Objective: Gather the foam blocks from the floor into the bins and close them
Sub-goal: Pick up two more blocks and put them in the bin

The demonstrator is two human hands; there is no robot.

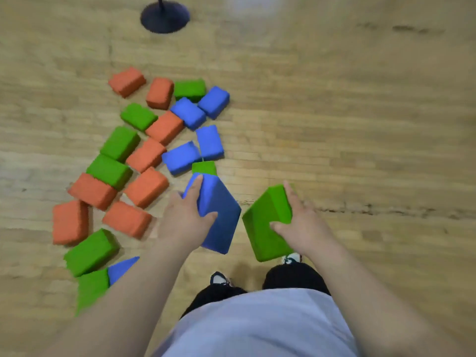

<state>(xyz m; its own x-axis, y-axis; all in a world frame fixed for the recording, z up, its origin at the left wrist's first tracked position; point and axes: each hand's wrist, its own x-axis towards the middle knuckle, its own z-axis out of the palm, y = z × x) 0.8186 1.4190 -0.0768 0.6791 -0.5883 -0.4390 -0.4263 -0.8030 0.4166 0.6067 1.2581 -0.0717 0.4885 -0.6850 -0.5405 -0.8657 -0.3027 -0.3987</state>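
My left hand [184, 217] grips a blue foam block [221, 222], held above the floor in front of me. My right hand [301, 222] grips a green foam block [265, 228], tilted, just right of the blue one. Several orange, green and blue foam blocks lie scattered on the wooden floor to the left and ahead, among them an orange block [146, 188], a green block [91, 252] and a blue block [181, 157]. A small green block [204, 168] shows just beyond the held blue one. No bin is in view.
A black round stand base [164, 18] with a pole sits on the floor at the far top. My shoes [219, 278] and dark trousers [293, 276] are below the hands. Bare wooden floor [360, 124] stretches to the right.
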